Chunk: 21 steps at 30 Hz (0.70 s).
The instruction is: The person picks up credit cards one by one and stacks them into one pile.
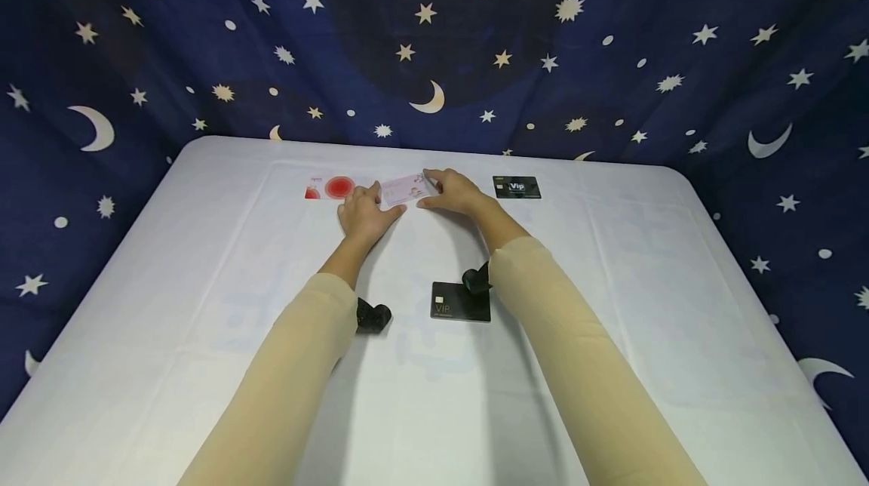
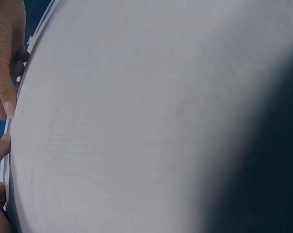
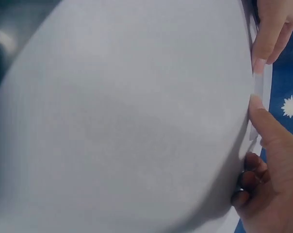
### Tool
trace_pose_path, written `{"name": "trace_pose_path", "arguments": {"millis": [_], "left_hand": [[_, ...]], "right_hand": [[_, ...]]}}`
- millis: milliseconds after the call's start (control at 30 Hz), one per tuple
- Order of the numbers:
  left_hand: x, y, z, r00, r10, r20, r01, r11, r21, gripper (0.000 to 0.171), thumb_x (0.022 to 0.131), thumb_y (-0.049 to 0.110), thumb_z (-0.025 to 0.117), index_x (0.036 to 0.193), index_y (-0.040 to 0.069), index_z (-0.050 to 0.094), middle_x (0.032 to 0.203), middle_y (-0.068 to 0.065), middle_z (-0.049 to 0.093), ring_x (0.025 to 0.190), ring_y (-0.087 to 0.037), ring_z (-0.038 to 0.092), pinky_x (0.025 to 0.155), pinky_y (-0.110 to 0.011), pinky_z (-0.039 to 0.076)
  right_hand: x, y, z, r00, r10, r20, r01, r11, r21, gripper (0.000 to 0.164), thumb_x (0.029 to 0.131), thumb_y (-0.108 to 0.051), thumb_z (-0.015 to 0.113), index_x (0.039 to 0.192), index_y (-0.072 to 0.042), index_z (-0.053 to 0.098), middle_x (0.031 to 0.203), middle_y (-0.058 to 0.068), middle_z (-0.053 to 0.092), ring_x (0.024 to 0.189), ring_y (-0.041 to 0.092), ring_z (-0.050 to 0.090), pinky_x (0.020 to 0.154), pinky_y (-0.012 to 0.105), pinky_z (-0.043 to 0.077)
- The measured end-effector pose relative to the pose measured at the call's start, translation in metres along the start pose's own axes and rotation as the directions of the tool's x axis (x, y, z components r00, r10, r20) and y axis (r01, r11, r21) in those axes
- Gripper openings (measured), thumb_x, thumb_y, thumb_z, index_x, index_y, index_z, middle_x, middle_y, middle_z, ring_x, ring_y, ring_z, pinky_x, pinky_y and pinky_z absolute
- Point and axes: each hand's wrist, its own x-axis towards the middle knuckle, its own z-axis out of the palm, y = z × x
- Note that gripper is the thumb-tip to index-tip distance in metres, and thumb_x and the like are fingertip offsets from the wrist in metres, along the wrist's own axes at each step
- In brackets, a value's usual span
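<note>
A pale pink card (image 1: pixel 405 189) with a printed design lies slightly aslant between both hands at the far side of the table. My left hand (image 1: pixel 365 216) pinches its left end, thumb at the near edge and fingers at the far one. At the other end, my right hand (image 1: pixel 458 193) holds the card between forefinger and thumb. The right wrist view catches the right thumb (image 3: pixel 270 125) and the left hand (image 3: pixel 274 31) along the table's far side; the card shows only as a thin strip there.
Left of the pink card lies a white card with a red circle (image 1: pixel 339 186). A black Vip card (image 1: pixel 517 187) is at the right. Nearer, another black VIP card (image 1: pixel 451 303) lies partly under the right wrist camera (image 1: pixel 477 279) in view. A starry blue curtain (image 1: pixel 434 41) hangs behind the white table (image 1: pixel 624 259).
</note>
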Motion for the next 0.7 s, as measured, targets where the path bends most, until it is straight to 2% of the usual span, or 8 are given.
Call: {"name": "trace_pose_path", "arguments": {"millis": [200,367,567,700], "left_hand": [[0.0016,-0.0015,-0.0011,1.0,0.02,0.021,-0.02,0.999,0.038,0.076,0.084,0.053,0.061,0.145,0.012,0.039,0.108,-0.01,0.051,0.101,-0.026,0.046,0.085,-0.04,0.032],[0.0022,-0.001,-0.0014,0.999,0.034,0.005,-0.034,0.998,0.049,0.075,0.084,0.052,0.061,0.144,0.012,0.04,0.107,-0.011,0.051,0.101,-0.027,0.047,0.085,-0.041,0.032],[0.0015,-0.0039,-0.0005,0.998,0.056,0.016,-0.057,0.995,0.076,0.073,0.085,0.054,0.059,0.144,0.014,0.041,0.108,-0.01,0.051,0.103,-0.027,0.046,0.088,-0.045,0.027],[-0.0001,-0.007,-0.0009,0.998,0.061,0.003,-0.061,0.997,0.05,0.069,0.086,0.052,0.06,0.142,0.015,0.045,0.106,-0.008,0.052,0.102,-0.027,0.047,0.088,-0.045,0.026]], "right_hand": [[0.0032,-0.0044,-0.0034,0.998,0.024,0.053,-0.02,0.998,-0.065,0.081,0.084,-0.047,0.066,0.15,-0.02,0.029,0.106,0.01,0.046,0.091,0.021,0.043,0.084,0.036,0.039],[0.0046,-0.0054,-0.0053,0.997,0.019,0.071,-0.012,0.995,-0.099,0.08,0.085,-0.049,0.064,0.15,-0.021,0.027,0.111,0.012,0.046,0.094,0.023,0.044,0.09,0.039,0.039],[0.0033,-0.0038,-0.0031,0.998,0.021,0.058,-0.015,0.996,-0.093,0.075,0.086,-0.049,0.063,0.148,-0.021,0.033,0.108,0.01,0.046,0.091,0.022,0.044,0.083,0.037,0.04],[0.0023,-0.0035,0.0002,0.999,0.008,0.036,-0.006,0.998,-0.061,0.07,0.087,-0.045,0.064,0.146,-0.019,0.038,0.107,0.01,0.047,0.091,0.021,0.044,0.081,0.035,0.039]]}}
